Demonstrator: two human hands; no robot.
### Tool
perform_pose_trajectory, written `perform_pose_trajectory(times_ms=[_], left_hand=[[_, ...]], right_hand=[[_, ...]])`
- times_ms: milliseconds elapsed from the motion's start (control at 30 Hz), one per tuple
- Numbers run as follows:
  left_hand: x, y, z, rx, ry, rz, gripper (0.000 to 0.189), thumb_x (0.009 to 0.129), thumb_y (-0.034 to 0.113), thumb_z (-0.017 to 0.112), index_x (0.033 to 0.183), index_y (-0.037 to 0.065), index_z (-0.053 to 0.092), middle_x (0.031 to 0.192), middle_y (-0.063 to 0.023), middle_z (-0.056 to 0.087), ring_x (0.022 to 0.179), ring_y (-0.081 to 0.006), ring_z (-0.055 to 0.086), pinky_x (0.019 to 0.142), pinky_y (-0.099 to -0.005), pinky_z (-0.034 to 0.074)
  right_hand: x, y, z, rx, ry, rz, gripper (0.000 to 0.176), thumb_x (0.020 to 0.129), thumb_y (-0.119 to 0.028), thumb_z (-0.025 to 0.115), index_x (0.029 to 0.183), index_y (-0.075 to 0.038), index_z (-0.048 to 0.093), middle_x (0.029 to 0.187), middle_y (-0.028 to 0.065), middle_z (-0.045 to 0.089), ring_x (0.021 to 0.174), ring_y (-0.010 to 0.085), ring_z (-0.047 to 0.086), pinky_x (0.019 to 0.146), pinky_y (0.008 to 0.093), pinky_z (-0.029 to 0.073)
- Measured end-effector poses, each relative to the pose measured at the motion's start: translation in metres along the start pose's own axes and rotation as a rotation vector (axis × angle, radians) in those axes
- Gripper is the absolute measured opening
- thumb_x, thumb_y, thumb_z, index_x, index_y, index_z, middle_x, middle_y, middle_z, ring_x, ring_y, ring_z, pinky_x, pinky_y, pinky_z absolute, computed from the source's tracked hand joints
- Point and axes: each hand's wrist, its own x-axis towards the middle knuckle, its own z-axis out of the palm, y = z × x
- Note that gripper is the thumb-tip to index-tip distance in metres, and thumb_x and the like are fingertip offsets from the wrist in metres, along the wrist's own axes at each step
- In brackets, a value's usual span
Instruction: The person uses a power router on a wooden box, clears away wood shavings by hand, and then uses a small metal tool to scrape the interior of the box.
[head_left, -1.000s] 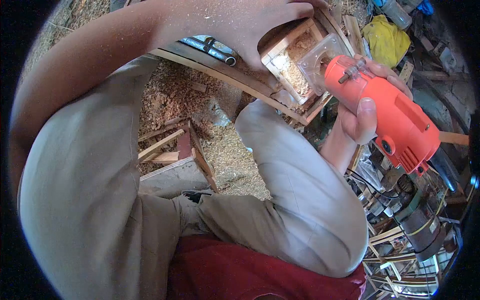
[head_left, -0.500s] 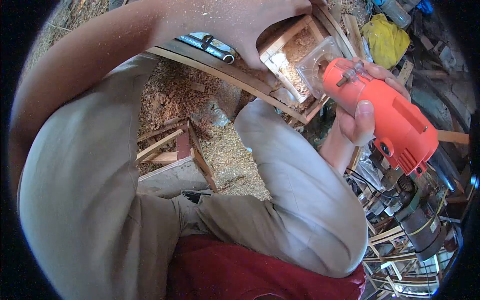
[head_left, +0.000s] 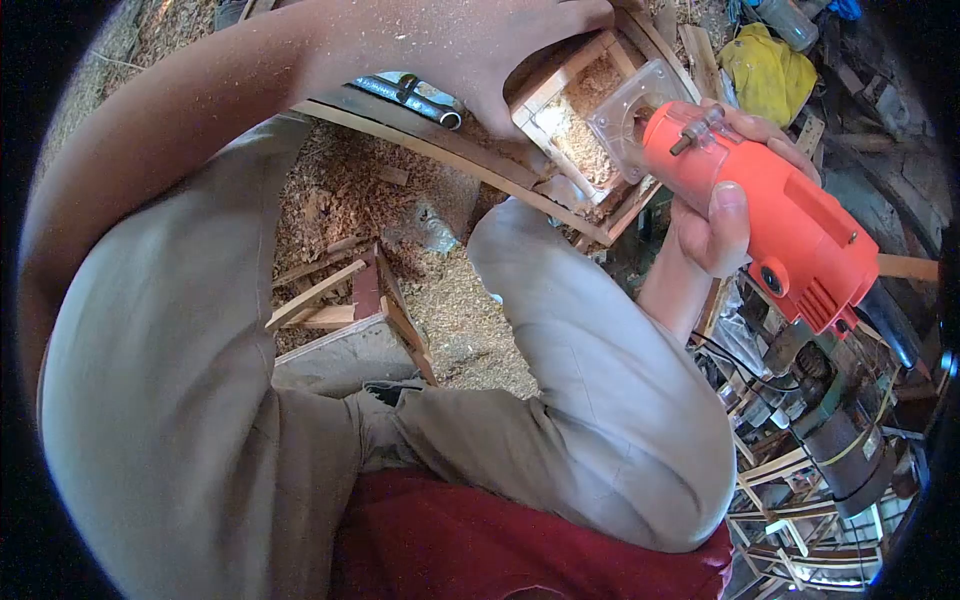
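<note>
My right hand (head_left: 722,225) is wrapped round an orange trim router (head_left: 790,215), thumb across its body. The router is tilted, its clear square base plate (head_left: 625,120) over the near side of a small wooden frame (head_left: 555,150). Wood shavings (head_left: 590,125) lie inside the frame. My left hand (head_left: 470,50) is closed over the frame's far-left side; its fingertips are partly hidden. Beneath them runs a long wooden board (head_left: 470,165), near my knee. The router bit is hard to make out.
A metal clamp or tube (head_left: 430,108) lies beside the board. On the shavings-covered floor stands a wooden box-like piece (head_left: 350,350). A yellow cloth (head_left: 768,75), black cable (head_left: 745,372), motor-like machine (head_left: 845,455) and wood strips (head_left: 800,555) crowd the right side.
The router and its base plate have shifted slightly up and left over the frame, and more shavings show inside it. My left hand keeps its hold, moving only slightly.
</note>
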Motion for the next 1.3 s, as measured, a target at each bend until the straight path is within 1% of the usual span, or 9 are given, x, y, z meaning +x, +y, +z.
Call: perform_pose_trajectory(times_ms=[433,800,833,867,900,967,1000,1100,1300], left_hand=[[0.002,0.002,-0.006,-0.068,0.009,-0.025,0.104,0.063,0.069,0.076,0.128,-0.011,0.059,0.150,-0.0269,0.048,0.144,-0.0372,0.041,0.117,-0.0543,0.025],[0.007,0.008,-0.022,-0.037,-0.047,-0.033,0.102,0.064,0.065,0.076,0.129,-0.011,0.057,0.155,-0.0269,0.044,0.146,-0.0384,0.038,0.120,-0.0603,0.022],[0.010,0.010,-0.029,-0.035,-0.020,-0.030,0.102,0.065,0.065,0.075,0.130,-0.011,0.057,0.155,-0.0269,0.043,0.147,-0.0386,0.037,0.120,-0.0605,0.022],[0.005,0.008,-0.042,-0.108,-0.172,-0.057,0.103,0.065,0.065,0.077,0.132,-0.011,0.056,0.156,-0.0266,0.042,0.148,-0.0388,0.036,0.121,-0.0613,0.021],[0.005,0.007,-0.034,-0.047,-0.110,-0.065,0.103,0.061,0.062,0.080,0.132,-0.008,0.057,0.153,-0.0232,0.046,0.146,-0.0365,0.039,0.121,-0.0599,0.022],[-0.001,0.008,-0.001,0.074,0.015,-0.082,0.104,0.053,0.058,0.087,0.132,-0.003,0.058,0.146,-0.0167,0.054,0.144,-0.0321,0.044,0.122,-0.0572,0.026],[0.000,0.010,-0.002,-0.051,0.001,-0.112,0.111,0.047,0.059,0.085,0.131,-0.009,0.058,0.154,-0.0211,0.048,0.150,-0.0348,0.037,0.127,-0.0603,0.017],[0.001,0.010,-0.007,0.084,-0.050,-0.103,0.110,0.056,0.070,0.081,0.136,-0.002,0.059,0.150,-0.0165,0.053,0.147,-0.0305,0.041,0.124,-0.0544,0.021],[-0.001,0.010,-0.006,-0.030,0.002,-0.094,0.109,0.052,0.067,0.084,0.129,-0.006,0.061,0.156,-0.0183,0.046,0.150,-0.0323,0.037,0.126,-0.0580,0.018]], right_hand=[[-0.012,-0.015,0.007,-0.020,0.079,0.095,0.056,0.069,-0.016,0.067,0.121,0.000,0.054,0.104,0.0256,0.067,0.094,0.0406,0.069,0.090,0.0588,0.060],[-0.004,0.001,-0.002,0.030,0.006,0.068,0.055,0.073,-0.016,0.068,0.124,-0.002,0.052,0.114,0.0234,0.064,0.108,0.0368,0.065,0.099,0.0564,0.055],[-0.004,0.000,-0.001,0.054,0.002,0.061,0.056,0.074,-0.015,0.073,0.124,-0.001,0.050,0.113,0.0235,0.065,0.106,0.0344,0.066,0.097,0.0528,0.056],[-0.004,-0.001,-0.001,0.078,-0.002,0.053,0.058,0.076,-0.015,0.077,0.125,-0.001,0.048,0.112,0.0237,0.066,0.105,0.0319,0.066,0.096,0.0493,0.056],[-0.004,-0.002,0.000,0.102,-0.007,0.046,0.060,0.078,-0.015,0.081,0.125,0.000,0.046,0.111,0.0239,0.067,0.103,0.0295,0.066,0.094,0.0457,0.057],[-0.004,-0.004,-0.002,0.070,-0.026,0.049,0.060,0.080,-0.015,0.081,0.126,-0.001,0.046,0.113,0.0238,0.066,0.103,0.0300,0.066,0.094,0.0465,0.057],[-0.005,-0.005,-0.002,0.056,-0.037,0.051,0.059,0.080,-0.015,0.080,0.126,-0.001,0.045,0.113,0.0237,0.065,0.104,0.0303,0.066,0.094,0.0470,0.057],[-0.005,-0.009,0.002,0.129,-0.058,0.053,0.058,0.081,-0.014,0.079,0.126,-0.002,0.045,0.115,0.0234,0.063,0.104,0.0315,0.066,0.095,0.0494,0.058],[-0.007,-0.010,-0.001,0.078,-0.053,0.065,0.055,0.075,-0.013,0.075,0.124,-0.004,0.051,0.115,0.0220,0.063,0.107,0.0353,0.064,0.101,0.0556,0.054]])
